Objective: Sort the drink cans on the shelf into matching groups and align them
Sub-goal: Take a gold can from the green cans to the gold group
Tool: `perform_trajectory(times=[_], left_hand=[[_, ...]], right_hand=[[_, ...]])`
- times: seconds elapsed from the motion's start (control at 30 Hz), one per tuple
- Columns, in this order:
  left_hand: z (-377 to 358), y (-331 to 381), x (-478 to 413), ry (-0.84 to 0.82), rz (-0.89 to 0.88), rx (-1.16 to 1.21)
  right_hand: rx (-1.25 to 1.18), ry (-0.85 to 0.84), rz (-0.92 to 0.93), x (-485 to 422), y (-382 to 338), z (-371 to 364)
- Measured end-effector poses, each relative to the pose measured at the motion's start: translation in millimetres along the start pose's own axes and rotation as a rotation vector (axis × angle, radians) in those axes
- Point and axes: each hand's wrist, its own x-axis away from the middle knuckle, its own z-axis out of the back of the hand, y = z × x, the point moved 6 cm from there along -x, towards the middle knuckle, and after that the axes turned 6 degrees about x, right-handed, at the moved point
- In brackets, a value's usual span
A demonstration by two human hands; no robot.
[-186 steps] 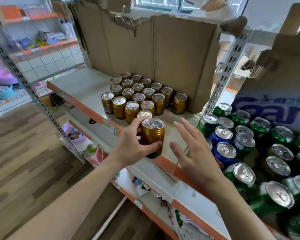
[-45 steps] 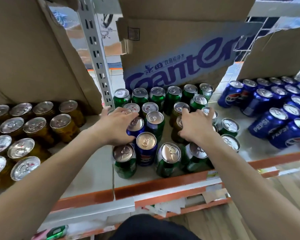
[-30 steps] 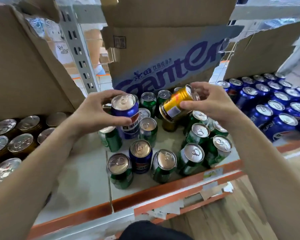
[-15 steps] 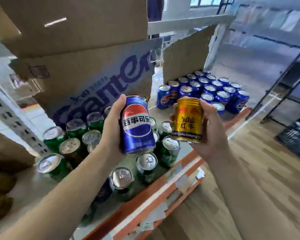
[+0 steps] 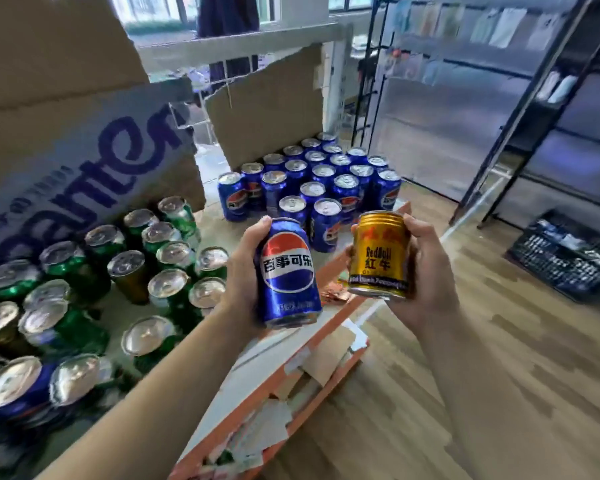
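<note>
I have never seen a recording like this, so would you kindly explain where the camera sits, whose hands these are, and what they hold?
There is no machine: a person works with bare hands, and the one picture comes from a camera worn on their head, looking forward and down. The left hand holds a blue Pepsi can upright; the right hand holds a gold Red Bull can beside it, not touching it. On the shelf, a tidy block of blue cans stands farther off, to the right; a looser cluster of green cans stands left, with a stray blue can at the near corner. A cardboard box with purple lettering stands behind the green ones.
</note>
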Motion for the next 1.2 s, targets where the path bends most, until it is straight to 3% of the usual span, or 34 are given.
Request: perform_trajectory(times=[0.4, 0.8, 1.2], left_hand=[[-108, -99, -31, -0.043, -0.017, -0.007], [-123, -114, -91, 0.012, -0.053, -0.039], [-125, -69, -191, 0.164, -0.423, -0.457]], right_hand=[[0.067, 0.025, -0.097, -3, -57, 130], [0.132, 0.088, -0.187, -51, -54, 177], [0.309, 0.011, -0.176, -167, -74, 193]])
